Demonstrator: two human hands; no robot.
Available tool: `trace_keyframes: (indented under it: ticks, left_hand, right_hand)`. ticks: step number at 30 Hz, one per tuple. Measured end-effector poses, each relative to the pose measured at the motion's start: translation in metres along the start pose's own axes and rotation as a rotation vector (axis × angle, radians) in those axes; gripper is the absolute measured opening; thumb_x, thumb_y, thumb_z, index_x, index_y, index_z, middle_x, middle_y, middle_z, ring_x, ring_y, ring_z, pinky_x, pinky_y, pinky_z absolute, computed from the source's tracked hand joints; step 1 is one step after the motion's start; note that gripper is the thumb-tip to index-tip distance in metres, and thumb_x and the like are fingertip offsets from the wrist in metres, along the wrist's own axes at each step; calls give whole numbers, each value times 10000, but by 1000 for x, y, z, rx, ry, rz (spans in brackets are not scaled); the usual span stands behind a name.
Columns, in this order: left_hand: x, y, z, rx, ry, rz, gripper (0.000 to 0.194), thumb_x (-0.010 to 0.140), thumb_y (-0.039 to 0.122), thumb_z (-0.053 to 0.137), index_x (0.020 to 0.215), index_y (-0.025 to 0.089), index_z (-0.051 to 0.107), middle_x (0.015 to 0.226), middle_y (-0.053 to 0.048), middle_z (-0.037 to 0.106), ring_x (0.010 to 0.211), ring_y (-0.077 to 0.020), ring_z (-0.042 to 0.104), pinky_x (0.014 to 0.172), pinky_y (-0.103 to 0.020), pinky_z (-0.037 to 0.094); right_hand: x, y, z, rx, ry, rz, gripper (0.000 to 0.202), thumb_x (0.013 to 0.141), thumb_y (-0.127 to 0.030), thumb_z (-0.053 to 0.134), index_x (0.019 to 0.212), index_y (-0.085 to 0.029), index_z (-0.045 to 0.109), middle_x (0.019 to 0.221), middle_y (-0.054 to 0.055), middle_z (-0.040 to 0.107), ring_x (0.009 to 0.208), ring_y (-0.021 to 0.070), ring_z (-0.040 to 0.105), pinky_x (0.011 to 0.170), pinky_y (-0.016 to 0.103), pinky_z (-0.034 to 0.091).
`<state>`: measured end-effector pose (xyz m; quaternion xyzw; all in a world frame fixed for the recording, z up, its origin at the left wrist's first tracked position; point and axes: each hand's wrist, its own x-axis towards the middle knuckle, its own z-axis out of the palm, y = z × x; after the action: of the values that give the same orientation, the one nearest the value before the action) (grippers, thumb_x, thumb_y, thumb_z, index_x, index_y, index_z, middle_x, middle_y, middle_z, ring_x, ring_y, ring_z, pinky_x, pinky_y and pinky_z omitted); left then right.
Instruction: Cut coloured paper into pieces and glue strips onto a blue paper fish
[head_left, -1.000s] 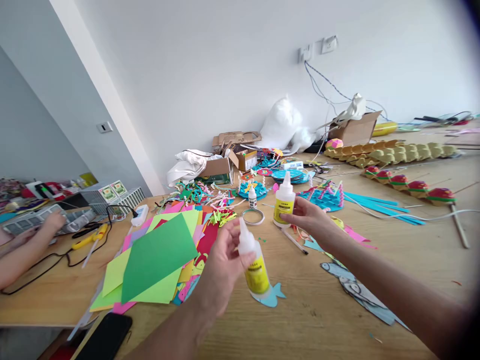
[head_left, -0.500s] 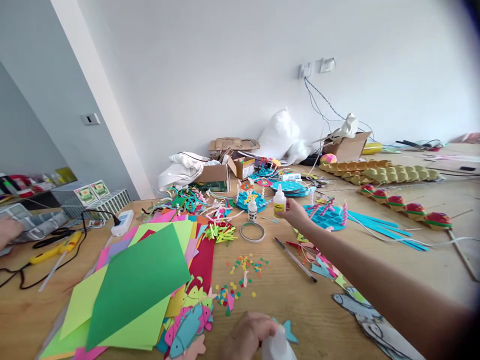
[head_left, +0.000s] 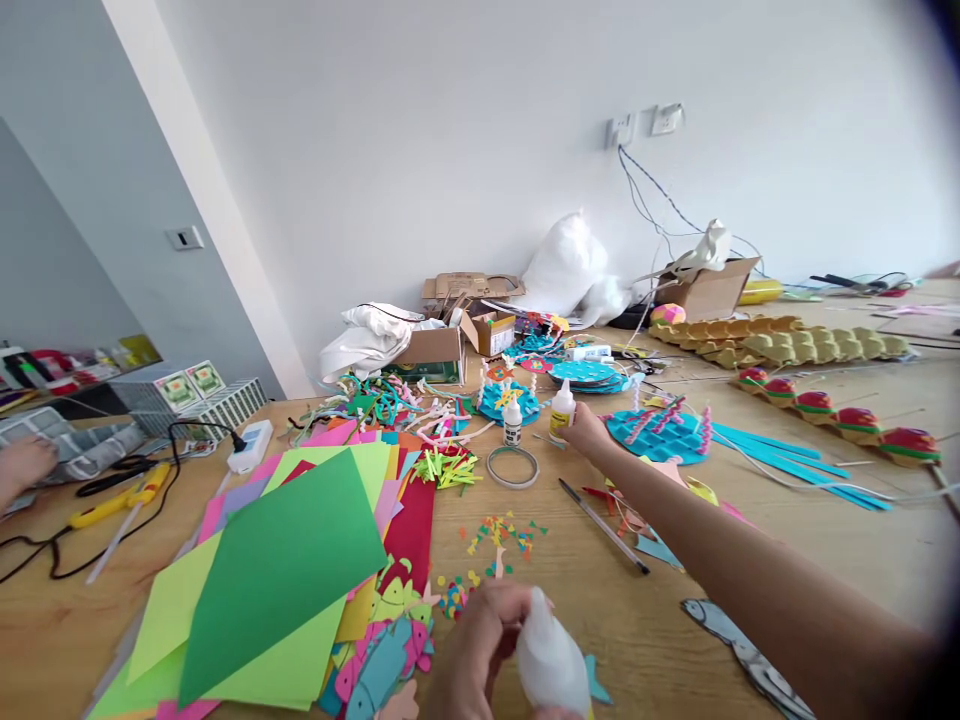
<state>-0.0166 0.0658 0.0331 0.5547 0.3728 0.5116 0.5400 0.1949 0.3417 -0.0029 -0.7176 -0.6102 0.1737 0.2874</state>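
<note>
My right hand [head_left: 587,432] reaches far across the table, its fingers around a glue bottle [head_left: 560,412] with a white tip and yellow label. That bottle is upright at the table surface. Left of it stands a small white bottle [head_left: 512,424], with a ring of tape [head_left: 513,467] in front. Close to me at the bottom edge, my left hand [head_left: 484,645] is closed around a white squeeze bottle [head_left: 551,660] with a narrow tip, its lower part cut off. A blue paper fish tail [head_left: 596,680] shows beside it. Paper dots [head_left: 452,597] lie just beyond.
Coloured paper sheets [head_left: 281,570] and paper fish [head_left: 382,660] lie left. A pen [head_left: 604,525] lies under my right forearm's left side. Blue craft discs [head_left: 660,435], egg-carton strips [head_left: 825,345] and boxes [head_left: 431,352] stand farther back. Another person's hand [head_left: 30,465] is at far left.
The squeeze bottle in my left hand has risen further into view. My right hand has lowered its glue bottle slightly. The view has shifted a little.
</note>
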Motion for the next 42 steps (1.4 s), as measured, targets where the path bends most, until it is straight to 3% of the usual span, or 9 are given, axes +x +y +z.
trace_keyframes:
  ticks: [4,6,12,15,19,25,30,37,42]
  left_hand:
    - [12,18,-3,-89,119,-46,420,605,305,693,982,201,538,908,-54,578,822,-181,540,744,-277,414]
    - [19,25,-6,-92,138,-36,393,613,268,685,963,195,522,886,-43,577,808,-172,546,735,-276,421]
    - [29,37,-9,-82,212,7,369,616,206,675,944,186,507,874,-22,585,824,-153,548,747,-257,414]
    - [31,39,-3,-76,207,31,368,611,205,680,936,184,509,863,-19,584,807,-149,546,737,-257,413]
    - [33,39,5,-37,194,67,369,591,208,698,905,181,506,830,-13,579,788,-149,540,716,-254,409]
    - [33,38,17,-28,109,68,283,665,227,653,915,209,521,892,4,568,794,-118,525,731,-234,394]
    - [39,46,19,-172,-20,21,222,775,341,523,899,175,600,892,-44,591,848,-155,524,705,-247,399]
    - [47,48,29,-180,-169,-28,286,789,328,516,996,150,602,869,-84,636,818,-173,561,689,-254,388]
    - [51,46,34,-197,-262,-31,191,792,285,517,865,143,622,845,-75,639,817,-164,557,706,-251,385]
  right_hand:
    - [-13,-10,-15,13,59,-35,279,833,-273,500,1086,-155,501,1061,60,547,898,178,556,747,367,468]
    - [-28,-19,-27,34,134,-95,287,791,-161,505,1071,-96,514,999,141,579,927,238,544,775,360,432]
    - [-120,-46,-60,134,68,-417,211,672,-143,492,835,-209,607,913,27,631,830,190,582,737,290,439]
    - [-177,-57,-71,314,-257,-495,280,625,-104,438,820,-209,610,860,28,645,833,193,586,725,304,451]
    - [-228,-59,-71,781,-869,-513,483,642,-106,483,1110,-224,501,1119,31,564,1040,191,509,896,347,388]
    - [-239,-47,-56,1038,-827,-395,496,660,-257,644,1125,-195,482,1112,51,556,1028,219,496,893,381,372]
    - [-245,-41,-71,1135,-900,-367,529,667,-295,660,1158,-225,476,1069,33,578,996,201,505,865,352,372]
    - [-249,-25,-79,1203,-1071,-337,424,680,-325,653,1060,-178,537,970,55,596,906,186,534,802,318,379]
    - [-251,-18,-79,1198,-1074,-317,414,660,-307,670,1028,-163,547,930,49,601,861,174,538,759,299,382]
